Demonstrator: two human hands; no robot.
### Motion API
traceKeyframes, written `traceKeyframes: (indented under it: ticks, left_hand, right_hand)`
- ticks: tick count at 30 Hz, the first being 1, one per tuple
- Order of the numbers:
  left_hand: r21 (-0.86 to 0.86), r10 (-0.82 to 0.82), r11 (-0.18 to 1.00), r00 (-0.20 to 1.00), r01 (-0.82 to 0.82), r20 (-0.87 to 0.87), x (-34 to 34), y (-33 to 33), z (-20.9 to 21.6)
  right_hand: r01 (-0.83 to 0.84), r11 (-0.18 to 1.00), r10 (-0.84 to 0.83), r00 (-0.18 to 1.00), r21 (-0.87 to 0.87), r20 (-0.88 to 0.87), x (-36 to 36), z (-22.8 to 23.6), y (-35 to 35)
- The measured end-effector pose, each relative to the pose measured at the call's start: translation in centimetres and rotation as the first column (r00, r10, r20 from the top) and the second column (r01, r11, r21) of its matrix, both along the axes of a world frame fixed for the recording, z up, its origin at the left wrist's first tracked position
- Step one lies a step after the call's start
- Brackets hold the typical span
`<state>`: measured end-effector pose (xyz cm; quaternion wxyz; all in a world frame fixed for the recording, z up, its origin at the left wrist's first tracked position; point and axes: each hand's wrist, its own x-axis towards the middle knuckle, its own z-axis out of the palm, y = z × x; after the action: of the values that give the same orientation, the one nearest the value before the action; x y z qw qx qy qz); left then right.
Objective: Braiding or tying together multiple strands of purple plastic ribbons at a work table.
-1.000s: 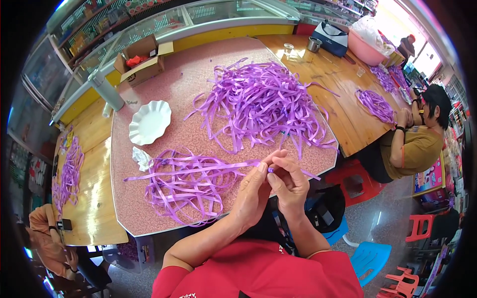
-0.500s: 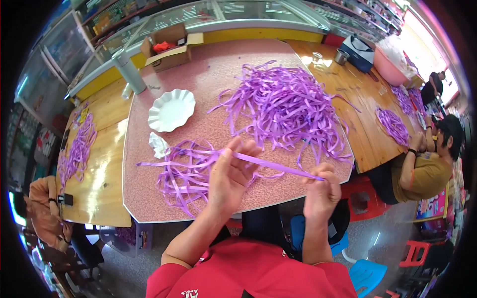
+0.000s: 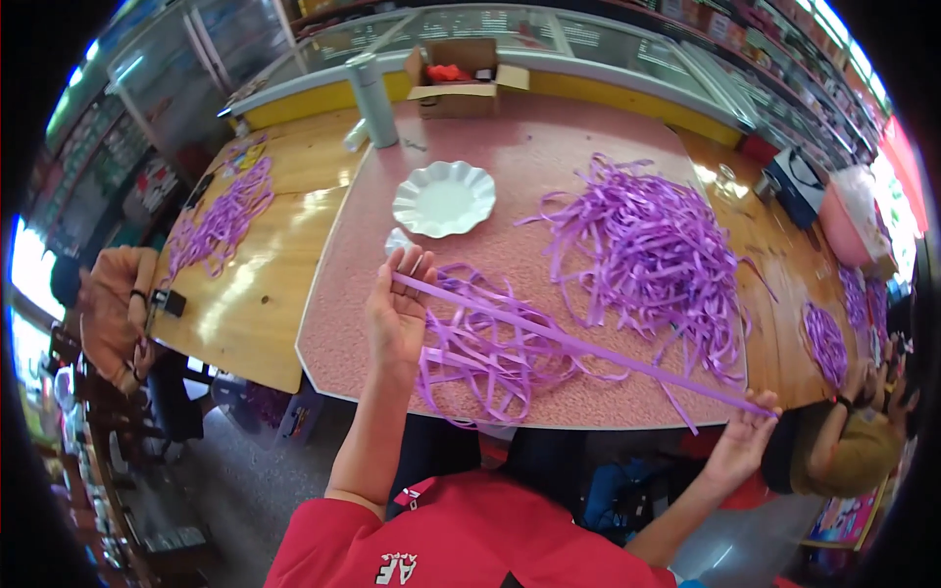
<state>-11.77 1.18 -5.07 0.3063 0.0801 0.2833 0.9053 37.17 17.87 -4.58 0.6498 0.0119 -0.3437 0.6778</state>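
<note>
Left hand (image 3: 394, 314) open, centre-left; right hand (image 3: 742, 446) pinches ribbon (image 3: 569, 339), lower right: looks light, soft, slippery; grip the ends!

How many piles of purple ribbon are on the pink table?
2. The bigger pile lies on the right; the smaller pile lies left of it, crossed in view by the stretched ribbon in the right hand. No others seem hidden.

Room runs between dish (image 3: 444, 200) (scalloped) and ribbon heap (image 3: 642, 250).
</note>
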Motion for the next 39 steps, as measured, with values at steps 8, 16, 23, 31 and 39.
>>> traceKeyframes:
  ticks: [8,16,23,31,39]
  left_hand:
    - [-0.101,0.032,0.994,0.999,-0.031,0.011,1.5,-0.1,1.2]
    - [-0.478,-0.407,0.875,0.648,0.075,-0.644,9.9,-0.4,5.5]
    - [-0.48,-0.473,0.877,0.125,-0.023,-0.872,13.6,0.2,7.6]
    - [-0.429,-0.428,0.902,0.028,-0.047,-0.903,13.1,0.1,6.8]
    - [-0.423,-0.417,0.906,0.149,-0.012,-0.897,13.6,0.2,7.4]
  right_hand:
    - [0.127,0.986,-0.135,0.989,-0.11,-0.065,4.8,-0.6,1.5]
    - [0.453,0.861,-0.463,0.511,0.231,0.724,-8.0,6.9,-4.4]
    - [-0.12,0.822,-0.436,0.498,0.557,0.75,-18.6,9.2,-6.9]
    - [-0.18,0.776,-0.445,0.523,0.605,0.727,-19.9,7.8,-6.8]
    - [-0.129,0.855,-0.373,0.523,0.503,0.767,-19.9,7.6,-7.1]
